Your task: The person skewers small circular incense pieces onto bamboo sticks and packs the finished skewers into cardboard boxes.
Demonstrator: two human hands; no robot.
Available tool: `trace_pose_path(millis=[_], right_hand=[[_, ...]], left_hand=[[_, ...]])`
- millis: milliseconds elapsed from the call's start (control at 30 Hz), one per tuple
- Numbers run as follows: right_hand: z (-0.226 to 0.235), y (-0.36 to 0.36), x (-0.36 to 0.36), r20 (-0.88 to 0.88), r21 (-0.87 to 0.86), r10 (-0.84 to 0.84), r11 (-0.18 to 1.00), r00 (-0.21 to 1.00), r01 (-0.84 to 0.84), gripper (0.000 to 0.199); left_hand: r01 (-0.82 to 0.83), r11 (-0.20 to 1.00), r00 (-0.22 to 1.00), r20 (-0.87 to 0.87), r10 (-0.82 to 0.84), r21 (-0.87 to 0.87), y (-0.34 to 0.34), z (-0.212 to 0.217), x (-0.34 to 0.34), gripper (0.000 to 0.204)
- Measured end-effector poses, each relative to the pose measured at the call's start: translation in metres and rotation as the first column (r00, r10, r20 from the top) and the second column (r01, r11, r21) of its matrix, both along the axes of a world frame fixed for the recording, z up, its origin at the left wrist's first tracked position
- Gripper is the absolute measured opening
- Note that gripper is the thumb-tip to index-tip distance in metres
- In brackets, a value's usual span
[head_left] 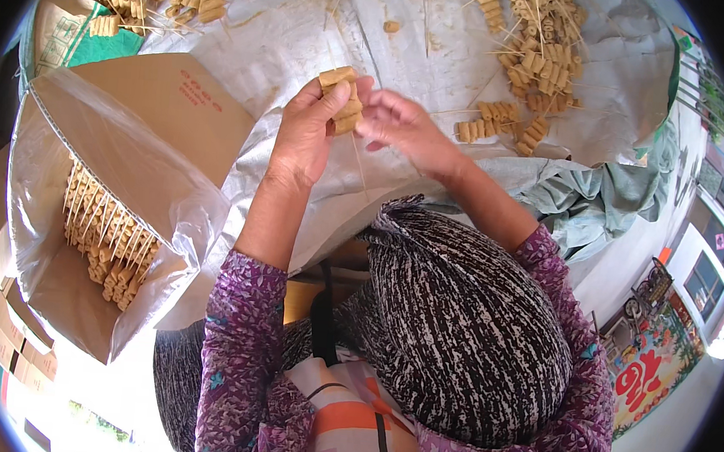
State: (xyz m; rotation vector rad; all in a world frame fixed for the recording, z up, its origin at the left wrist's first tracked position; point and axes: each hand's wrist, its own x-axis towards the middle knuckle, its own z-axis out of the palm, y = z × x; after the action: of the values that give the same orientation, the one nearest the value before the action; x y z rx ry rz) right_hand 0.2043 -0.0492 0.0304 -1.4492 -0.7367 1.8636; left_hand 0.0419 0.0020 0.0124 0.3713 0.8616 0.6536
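Striped cloth [473, 318] is filling the lower centre while both hands are working a skewer of tan rolls [343, 99] at the upper centre of the frame.

Her left hand [310, 126] is grasping the stacked rolls, its fingers closing round them, and the right hand [403, 124] is pinching at their side, with the thin stick hanging below. It looks like the threading step; the next move probably calls for a steady, straight push. More finished skewers are lying in the lined cardboard box [135, 109] at left, and loose ones [533, 62] are spreading across the white sheet [308, 29] at the top.
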Motion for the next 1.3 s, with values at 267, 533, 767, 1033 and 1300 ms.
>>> trace_pose_path(millis=[267, 533, 767, 1033, 1300], right_hand=[[-0.022, -0.01, 0.0, 0.041, -0.025, 0.083, 0.996, 0.996, -0.082, 0.027], [-0.048, -0.034, 0.121, 0.962, -0.256, 0.133, 0.75, -0.24, -0.61, 0.014], [-0.062, -0.04, 0.135, 0.966, -0.096, -0.143, 0.572, -0.215, -0.814, 0.015], [0.012, -0.008, -0.012, 0.851, 0.481, -0.255, 0.034, 0.458, -0.876, 0.026], [-0.011, -0.02, 0.071, 0.922, 0.331, -0.352, 0.497, 0.163, -0.802, 0.022]], left_hand=[[-0.158, 0.987, 0.985, -0.072, 0.158, 0.013, 0.005, -0.002, 0.001, 0.036], [-0.195, 0.977, 0.98, -0.058, 0.19, -0.088, 0.018, -0.048, 0.001, 0.038], [-0.074, 0.985, 0.846, -0.513, 0.144, 0.154, -0.003, -0.038, 0.005, 0.048], [0.211, 0.93, 0.96, 0.242, -0.14, -0.3, -0.005, -0.021, 0.0, 0.048], [-0.024, 0.978, 0.988, 0.142, 0.054, -0.206, -0.001, -0.04, -0.027, 0.04]])
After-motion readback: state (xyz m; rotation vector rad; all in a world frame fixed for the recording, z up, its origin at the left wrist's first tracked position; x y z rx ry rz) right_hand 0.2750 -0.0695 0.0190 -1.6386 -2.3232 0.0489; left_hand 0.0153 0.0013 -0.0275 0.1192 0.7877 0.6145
